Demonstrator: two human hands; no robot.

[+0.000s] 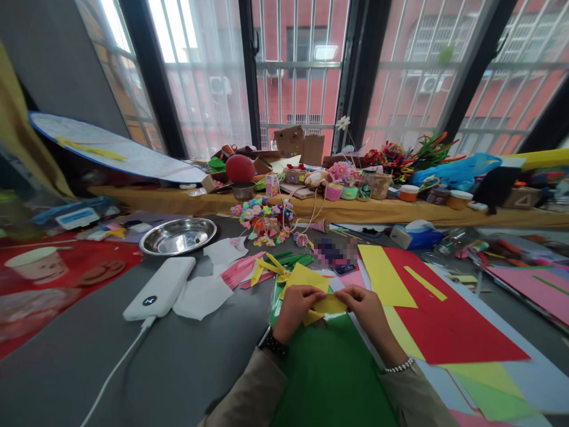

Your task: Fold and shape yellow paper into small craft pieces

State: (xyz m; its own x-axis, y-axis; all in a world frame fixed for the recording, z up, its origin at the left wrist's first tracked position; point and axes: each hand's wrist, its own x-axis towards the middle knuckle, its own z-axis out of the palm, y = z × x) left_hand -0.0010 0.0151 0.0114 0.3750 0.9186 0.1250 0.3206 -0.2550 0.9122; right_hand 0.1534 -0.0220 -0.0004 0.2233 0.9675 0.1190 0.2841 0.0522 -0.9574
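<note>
A small piece of yellow paper (331, 303) is stretched between my two hands above a green mat (335, 373). My left hand (296, 307) pinches its left end, and my right hand (365, 308) pinches the right end between thumb and fingers. Behind my left hand lies a larger yellow sheet (307, 277), and a yellow scrap (312, 318) shows just under the held piece. Yellow folded strips (269, 268), green strips (299, 261) and pink crepe paper (242, 270) lie together beyond my left hand.
To the left are a white power bank (160, 289) with a cable, white tissue (203, 296) and a metal dish (178, 236). A red sheet (457, 320) and other coloured papers cover the right side. Pompom flowers (264, 222) stand before the crowded windowsill (195, 204).
</note>
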